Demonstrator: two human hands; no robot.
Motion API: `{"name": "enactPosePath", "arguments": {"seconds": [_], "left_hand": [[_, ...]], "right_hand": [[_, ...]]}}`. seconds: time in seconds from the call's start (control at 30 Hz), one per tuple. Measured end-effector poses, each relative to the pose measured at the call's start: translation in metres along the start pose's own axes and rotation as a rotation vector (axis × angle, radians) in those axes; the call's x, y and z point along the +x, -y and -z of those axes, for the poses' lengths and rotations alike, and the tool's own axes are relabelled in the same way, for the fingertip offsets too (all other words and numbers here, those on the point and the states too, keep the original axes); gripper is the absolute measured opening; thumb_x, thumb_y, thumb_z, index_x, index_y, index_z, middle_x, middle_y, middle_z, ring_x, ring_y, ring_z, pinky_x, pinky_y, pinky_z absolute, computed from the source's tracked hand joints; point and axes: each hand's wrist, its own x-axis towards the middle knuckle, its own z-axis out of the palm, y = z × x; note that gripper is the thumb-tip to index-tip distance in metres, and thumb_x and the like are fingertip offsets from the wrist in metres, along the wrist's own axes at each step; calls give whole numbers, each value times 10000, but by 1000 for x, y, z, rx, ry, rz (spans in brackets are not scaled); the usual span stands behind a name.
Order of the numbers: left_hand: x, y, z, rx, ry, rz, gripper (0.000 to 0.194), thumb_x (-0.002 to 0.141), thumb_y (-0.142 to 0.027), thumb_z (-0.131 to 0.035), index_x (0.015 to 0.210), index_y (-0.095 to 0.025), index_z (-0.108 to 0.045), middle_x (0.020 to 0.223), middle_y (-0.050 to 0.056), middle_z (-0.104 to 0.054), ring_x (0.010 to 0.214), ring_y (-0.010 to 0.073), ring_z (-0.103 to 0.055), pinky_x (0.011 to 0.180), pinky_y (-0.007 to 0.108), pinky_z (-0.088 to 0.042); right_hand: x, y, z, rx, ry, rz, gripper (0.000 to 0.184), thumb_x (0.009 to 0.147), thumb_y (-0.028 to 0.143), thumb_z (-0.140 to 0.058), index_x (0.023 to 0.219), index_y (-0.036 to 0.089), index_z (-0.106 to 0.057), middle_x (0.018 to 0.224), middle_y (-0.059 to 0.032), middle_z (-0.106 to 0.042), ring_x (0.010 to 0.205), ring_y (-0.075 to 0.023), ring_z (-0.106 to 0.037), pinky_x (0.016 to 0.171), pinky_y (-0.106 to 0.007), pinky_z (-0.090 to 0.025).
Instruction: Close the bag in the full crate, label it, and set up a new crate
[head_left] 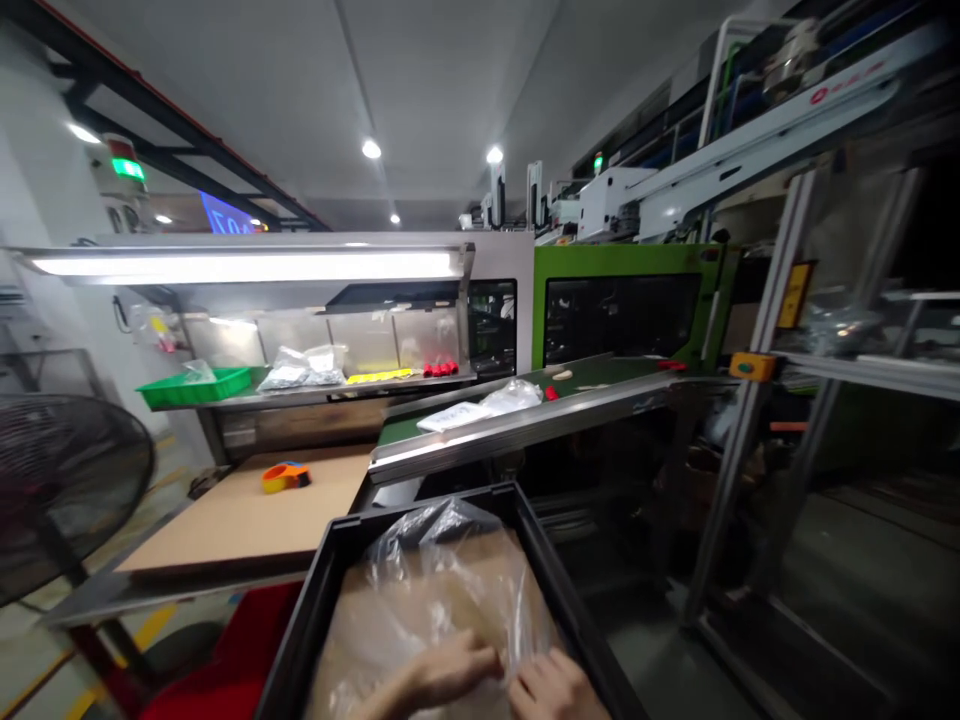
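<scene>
A black crate (pixel 315 590) stands right in front of me, with brown cardboard in it. Over the cardboard lies a clear plastic bag (pixel 427 560), loose and creased. My left hand (pixel 457 668) reaches in from the lower left, its fingers curled closed at the bag's film. Close by on the right, my right hand (pixel 559 688) has its fingers bent and closed on the same film. The undersides of both hands are hidden.
On the left, cardboard (pixel 247 525) covers a table with an orange tape dispenser (pixel 286 477) on it. A green conveyor belt (pixel 577 382) carries bagged items (pixel 487 405). A shelf behind holds a green tray (pixel 196 387). There is a fan (pixel 67 490) at left and a metal frame (pixel 750 420) at right.
</scene>
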Motion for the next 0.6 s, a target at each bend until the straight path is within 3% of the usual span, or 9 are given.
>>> {"name": "enactPosePath", "arguments": {"seconds": [0.13, 0.23, 0.3, 0.5, 0.6], "left_hand": [[11, -21, 24, 338, -45, -174, 394, 861, -423, -629, 589, -154, -536, 590, 17, -544, 720, 173, -571, 768, 358, -481], [22, -21, 37, 435, -32, -205, 488, 874, -530, -589, 561, -161, -524, 548, 4, -538, 674, 172, -585, 771, 373, -491], [28, -9, 36, 450, -48, -161, 507, 924, -555, -510, 619, -153, -558, 586, 1, -564, 652, 156, -588, 749, 355, -502], [27, 56, -10, 421, -67, 99, 381, 950, -468, -539, 817, -118, -615, 736, 16, -614, 686, 133, -605, 708, 314, -537], [18, 73, -31, 385, -60, 193, 339, 944, -441, -562, 861, -118, -621, 789, 25, -627, 720, 137, -613, 718, 317, -545]], "right_hand": [[10, 7, 35, 45, 203, -129, 120, 913, 163, -493, 802, 155, -535, 731, 9, -531, 653, -134, -492, 600, -260, -399], [11, 9, 52, 130, 387, -250, 95, 920, 152, -493, 846, 151, -552, 754, 16, -552, 647, -120, -498, 613, -252, -402], [1, 13, 57, 195, 491, -316, 116, 925, 141, -487, 828, 151, -551, 741, 23, -547, 642, -113, -495, 620, -247, -403], [-75, 50, 82, 437, 682, -479, 169, 851, 148, -488, 698, 156, -560, 649, -6, -541, 573, -131, -454, 560, -265, -318], [-91, 50, 101, 591, 717, -630, 216, 835, 194, -483, 631, 178, -551, 595, -25, -547, 528, -145, -454, 531, -293, -267]]}}
